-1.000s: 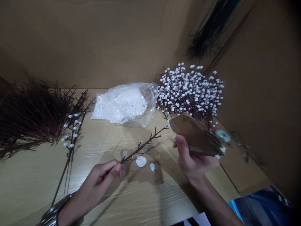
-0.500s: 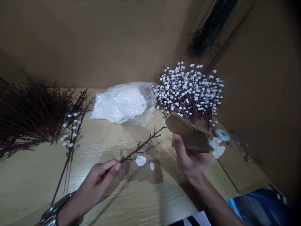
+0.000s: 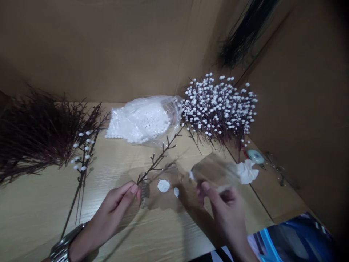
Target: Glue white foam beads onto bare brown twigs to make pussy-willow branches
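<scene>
My left hand (image 3: 120, 203) pinches the lower part of a bare dark brown artificial twig (image 3: 159, 160), which slants up to the right. Small pale spots show on some of its branch tips. My right hand (image 3: 223, 207) has curled fingers at the near edge of a folded piece of cardboard (image 3: 215, 169), blurred by motion. White stuff shows at the cardboard's left end, and crumpled white paper (image 3: 247, 171) is at its right. Between the hands, a flat cardboard scrap (image 3: 166, 202) on the table bears two white blobs (image 3: 163, 186), probably glue.
A clear plastic bag (image 3: 144, 118) of white beads lies at the back. Many white-tipped twigs (image 3: 219, 105) are bunched right of it. Bare twigs (image 3: 35, 134) pile up at left, beside a berried stem (image 3: 83, 163). A tape measure (image 3: 255, 156) lies at right.
The cardboard in my right hand has come down toward the table and turned flatter. The twig in my left hand has tilted more upright, its tip shifting left and up.
</scene>
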Available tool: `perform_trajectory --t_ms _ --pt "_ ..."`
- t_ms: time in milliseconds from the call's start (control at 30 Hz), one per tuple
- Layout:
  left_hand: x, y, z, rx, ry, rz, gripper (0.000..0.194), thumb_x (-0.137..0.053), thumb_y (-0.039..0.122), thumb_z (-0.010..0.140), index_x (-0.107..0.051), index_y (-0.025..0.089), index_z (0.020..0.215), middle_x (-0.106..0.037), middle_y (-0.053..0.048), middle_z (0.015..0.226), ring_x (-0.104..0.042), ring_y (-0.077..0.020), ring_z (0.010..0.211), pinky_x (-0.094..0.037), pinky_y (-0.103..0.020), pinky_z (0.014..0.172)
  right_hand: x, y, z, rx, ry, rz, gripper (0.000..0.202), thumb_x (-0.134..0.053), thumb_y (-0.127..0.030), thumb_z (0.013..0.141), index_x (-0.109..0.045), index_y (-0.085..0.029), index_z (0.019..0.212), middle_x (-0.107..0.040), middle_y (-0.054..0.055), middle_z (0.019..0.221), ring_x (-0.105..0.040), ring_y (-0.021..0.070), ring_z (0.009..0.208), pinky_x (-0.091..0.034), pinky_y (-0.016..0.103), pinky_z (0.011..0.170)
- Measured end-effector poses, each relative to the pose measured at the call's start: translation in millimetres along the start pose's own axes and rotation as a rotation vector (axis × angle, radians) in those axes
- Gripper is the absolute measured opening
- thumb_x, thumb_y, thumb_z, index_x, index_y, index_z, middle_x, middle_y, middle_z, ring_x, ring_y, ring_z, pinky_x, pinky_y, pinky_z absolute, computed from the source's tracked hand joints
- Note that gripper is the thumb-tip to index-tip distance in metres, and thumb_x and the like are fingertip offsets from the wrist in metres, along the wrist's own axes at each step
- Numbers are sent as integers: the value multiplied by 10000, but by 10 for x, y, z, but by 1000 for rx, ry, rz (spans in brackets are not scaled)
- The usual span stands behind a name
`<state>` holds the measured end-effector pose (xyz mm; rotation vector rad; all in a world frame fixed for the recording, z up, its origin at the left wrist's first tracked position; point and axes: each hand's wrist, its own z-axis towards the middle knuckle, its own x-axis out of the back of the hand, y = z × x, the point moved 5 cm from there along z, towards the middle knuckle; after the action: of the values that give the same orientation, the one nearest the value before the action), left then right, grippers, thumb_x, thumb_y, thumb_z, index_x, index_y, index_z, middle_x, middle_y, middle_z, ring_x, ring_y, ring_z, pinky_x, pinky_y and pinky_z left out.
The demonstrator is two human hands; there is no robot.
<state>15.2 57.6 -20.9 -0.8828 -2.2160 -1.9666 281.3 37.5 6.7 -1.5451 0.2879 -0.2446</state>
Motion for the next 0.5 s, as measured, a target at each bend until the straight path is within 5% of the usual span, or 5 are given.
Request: perform_trajectory --t_ms 133,500 --pt "-3 -50 -11 21 0 -55 399 -361 459 1016 -539 217 753 -415 49 642 -410 -152 593 -335 -249 570 13 450 -256 -449 -178 104 345 -803 -447 756 -661 -132 749 -701 53 666 -516 81 414 -397 175 312" --pt "-31 -46 28 -39 -48 -121 402 -400 488 1005 -550 212 753 -463 28 667 -442 -171 641 -338 -258 587 -49 524 -220 -531 -226 -90 458 -806 -552 692 -622 -133 725 -697 29 664 -507 56 333 -402 167 286"
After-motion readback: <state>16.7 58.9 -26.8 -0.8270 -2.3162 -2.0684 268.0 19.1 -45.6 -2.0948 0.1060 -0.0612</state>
